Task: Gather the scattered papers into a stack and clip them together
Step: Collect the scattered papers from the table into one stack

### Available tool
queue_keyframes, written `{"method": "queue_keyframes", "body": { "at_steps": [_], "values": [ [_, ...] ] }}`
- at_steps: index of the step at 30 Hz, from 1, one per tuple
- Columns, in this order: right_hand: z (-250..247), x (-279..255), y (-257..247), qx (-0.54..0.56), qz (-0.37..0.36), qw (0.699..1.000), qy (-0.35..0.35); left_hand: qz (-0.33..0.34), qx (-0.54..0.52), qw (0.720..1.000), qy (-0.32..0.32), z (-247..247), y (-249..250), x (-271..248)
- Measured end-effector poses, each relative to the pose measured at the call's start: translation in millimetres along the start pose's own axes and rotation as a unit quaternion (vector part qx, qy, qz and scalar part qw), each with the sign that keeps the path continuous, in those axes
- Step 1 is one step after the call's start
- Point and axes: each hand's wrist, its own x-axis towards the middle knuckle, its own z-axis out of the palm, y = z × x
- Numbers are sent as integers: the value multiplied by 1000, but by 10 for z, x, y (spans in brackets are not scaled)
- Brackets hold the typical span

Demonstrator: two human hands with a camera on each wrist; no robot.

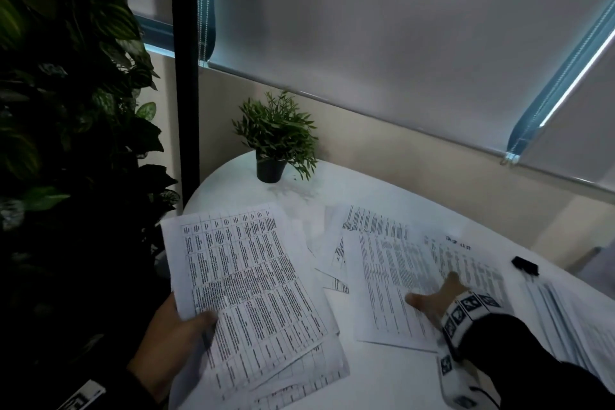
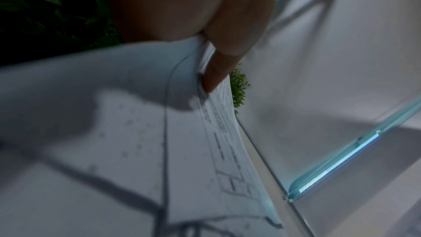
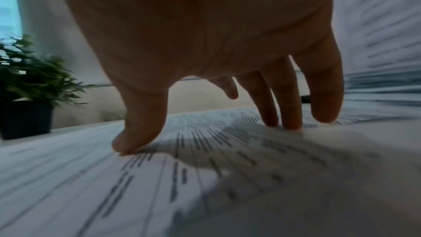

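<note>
Left hand point(image 1: 173, 329) gripping sheaf point(image 1: 246, 289), right hand point(image 1: 439, 299) pressing sheet point(image 1: 392, 280)

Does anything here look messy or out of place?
Yes: loose papers lie fanned at odd angles over the table. The left hand grips an uneven sheaf, and the right hand presses on one sheet.

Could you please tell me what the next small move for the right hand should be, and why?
Probably slide the loose sheet leftward onto the held sheets. The right hand presses its spread fingertips flat on that sheet, while the left hand already grips several gathered pages at their edge. More papers lie scattered on the table, and the black clip sits untouched, so gathering comes first.
</note>
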Motion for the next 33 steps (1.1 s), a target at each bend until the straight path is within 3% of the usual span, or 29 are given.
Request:
{"method": "queue_keyframes", "body": {
  "at_steps": [3,5,6,8,10,12,13,15,16,17,18,21,24,26,30,33],
  "values": [
    [62,0,19,-2,17,1000,-9,5,-42,999,-21,-12,34,-38],
    [37,-21,2,-24,-17,1000,-10,6,-87,996,-32,-12,51,-64],
    [-9,2,-12,14,-26,1000,3,2,-117,992,-37,-17,39,-64],
    [-180,-5,-55,106,-44,991,62,-9,-155,987,-46,-34,-13,-50],
    [-394,-160,-173,181,-113,966,144,-18,-160,986,-46,-63,-72,-20],
    [-590,-413,-348,320,-203,906,191,-26,-151,987,-52,-85,-63,-18],
    [-671,-584,-448,429,-248,853,163,-21,-146,987,-55,-73,-33,-30],
    [-745,-933,-659,614,-325,719,-11,-20,-153,986,-66,-52,-13,-31],
    [-713,-1046,-750,655,-337,671,-85,-19,-158,985,-67,-48,-24,-24],
    [-600,-1066,-835,655,-340,665,-119,-23,-164,984,-61,-13,2,-35],
    [-465,-1071,-910,625,-340,692,-121,-20,-167,985,-45,8,-4,-27],
    [86,-990,-1032,457,-336,818,-92,-12,-191,982,0,67,134,-80],
    [472,-951,-1037,301,-328,889,-109,-61,-210,975,-38,80,247,-140],
    [576,-961,-1031,255,-325,901,-132,-61,-199,975,-75,53,253,-137],
    [492,-1054,-1058,233,-317,902,-177,4,-29,998,-63,-92,-5,-5],
    [335,-1106,-1063,276,-327,899,-95,54,18,997,-51,-73,92,31]
  ]
}}
